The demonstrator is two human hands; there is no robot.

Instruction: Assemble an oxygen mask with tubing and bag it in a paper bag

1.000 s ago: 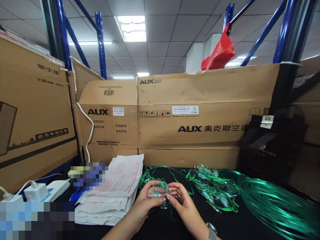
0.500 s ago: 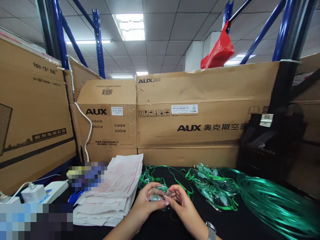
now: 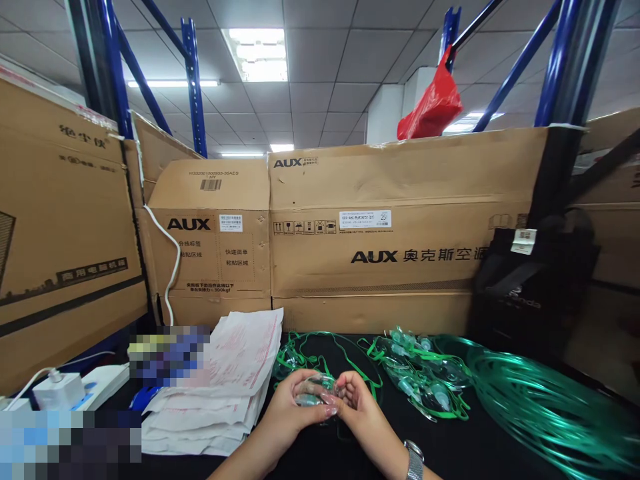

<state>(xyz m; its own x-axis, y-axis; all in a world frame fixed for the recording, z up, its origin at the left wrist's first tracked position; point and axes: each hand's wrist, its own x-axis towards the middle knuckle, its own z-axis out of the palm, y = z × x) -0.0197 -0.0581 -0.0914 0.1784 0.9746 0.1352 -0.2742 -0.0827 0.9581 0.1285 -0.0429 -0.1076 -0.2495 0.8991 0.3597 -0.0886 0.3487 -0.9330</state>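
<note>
Between my two hands is a clear plastic oxygen mask (image 3: 307, 400) with a pale green fitting, partly covered by my fingers. My left hand (image 3: 295, 403) is wrapped round its left side, thumb along the near edge. On the opposite side, my right hand (image 3: 355, 399) pinches the rim with thumb and curled fingers; a watch sits on that wrist. Just behind my hands lie more clear masks with green straps (image 3: 287, 357). To the right is a pile of similar masks (image 3: 425, 373), their green straps tangled.
Coiled green tubing (image 3: 540, 407) lies at the right. White printed paper bags (image 3: 240, 360) are stacked at the left, beside a power strip (image 3: 100, 387) with a plug. Cardboard boxes (image 3: 370, 280) wall off the back; a black bag (image 3: 520, 300) stands at the right rear.
The view has shifted slightly to the right. Both hands keep their hold on the mask, with only a slight shift of the fingers.
</note>
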